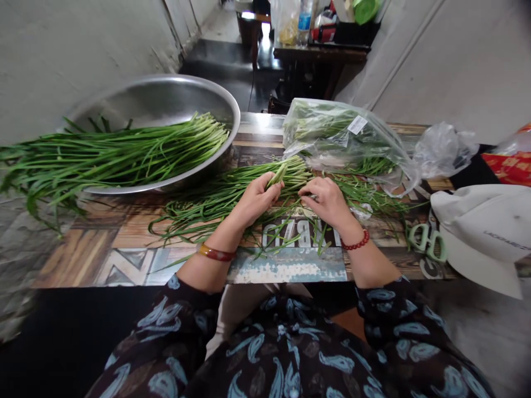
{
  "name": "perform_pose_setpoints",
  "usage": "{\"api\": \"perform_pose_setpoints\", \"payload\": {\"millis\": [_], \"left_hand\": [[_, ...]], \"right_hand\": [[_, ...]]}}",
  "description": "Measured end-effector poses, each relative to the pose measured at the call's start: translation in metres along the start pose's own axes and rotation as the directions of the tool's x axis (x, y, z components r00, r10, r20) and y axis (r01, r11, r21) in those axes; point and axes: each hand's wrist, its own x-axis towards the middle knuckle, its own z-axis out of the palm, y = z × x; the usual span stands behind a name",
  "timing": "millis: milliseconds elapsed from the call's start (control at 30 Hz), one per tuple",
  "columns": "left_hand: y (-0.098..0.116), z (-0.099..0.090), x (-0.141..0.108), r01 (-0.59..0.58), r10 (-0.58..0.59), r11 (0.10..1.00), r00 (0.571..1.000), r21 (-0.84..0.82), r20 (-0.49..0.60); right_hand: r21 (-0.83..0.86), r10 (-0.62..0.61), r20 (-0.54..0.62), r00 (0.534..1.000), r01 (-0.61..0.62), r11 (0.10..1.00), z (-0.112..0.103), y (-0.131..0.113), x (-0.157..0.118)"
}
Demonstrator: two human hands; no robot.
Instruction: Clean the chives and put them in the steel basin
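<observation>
My left hand [258, 200] is closed around a small bunch of garlic chives [279, 173], pale stem ends pointing up and away from me. Close by on the right, my right hand [327, 200] has its fingers pinched together beside loose green scraps; what lies between the fingertips is too small to make out. Under and behind both hands a pile of garlic chives [215, 193] spreads over the patterned table [286, 268], stems toward the right. Torn leaf bits [286, 229] lie in front of the hands.
A large metal basin [166, 83] at the left holds many chives [136, 157], leaves hanging over its rim. Behind my right hand lies a clear plastic bag [352, 130] of greens. Green-handled scissors [427, 241], a white cap [485, 221] and a crumpled bag [443, 146] are at the right.
</observation>
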Motion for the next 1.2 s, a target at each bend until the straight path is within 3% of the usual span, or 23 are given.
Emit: {"api": "perform_pose_setpoints", "payload": {"millis": [133, 300, 567, 667, 767, 833, 1100, 1200], "left_hand": [[0.0, 0.0, 0.001, -0.004, 0.005, 1.0, 1.0, 0.03, -0.031], [-0.001, 0.0, 0.001, 0.0, 0.002, 0.999, 0.999, 0.032, -0.04], [0.001, 0.004, -0.003, 0.008, -0.018, 0.996, 0.994, 0.091, 0.109], [0.0, 0.004, -0.003, 0.032, -0.047, 0.993, 0.991, 0.111, 0.128], [0.0, 0.002, -0.002, 0.051, -0.065, 0.993, 0.989, 0.103, 0.136], [-0.001, 0.002, -0.002, 0.059, -0.069, 0.995, 0.989, 0.084, 0.131], [0.0, 0.004, -0.003, 0.039, -0.048, 0.997, 0.989, 0.069, 0.143], [0.002, 0.004, -0.002, 0.018, -0.03, 0.997, 0.987, 0.079, 0.157]], "right_hand": [[-0.115, 0.006, 0.03, 1.0, -0.002, 0.993, -0.004, -0.002, -0.001], [0.028, -0.044, -0.013, 0.999, 0.044, 0.999, -0.006, -0.006, 0.002], [0.081, -0.075, -0.1, 0.992, 0.083, 0.993, -0.002, -0.022, 0.003], [0.056, -0.009, -0.177, 0.984, 0.019, 0.998, -0.004, -0.013, 0.004], [0.084, 0.101, -0.316, 0.943, -0.079, 0.993, -0.009, -0.001, 0.003], [0.13, 0.129, -0.35, 0.928, -0.088, 0.988, -0.012, 0.001, 0.003], [0.202, -0.013, -0.179, 0.984, 0.049, 0.978, -0.004, -0.024, 0.006], [0.286, 0.07, -0.209, 0.975, -0.008, 0.958, 0.001, -0.025, 0.007]]}}
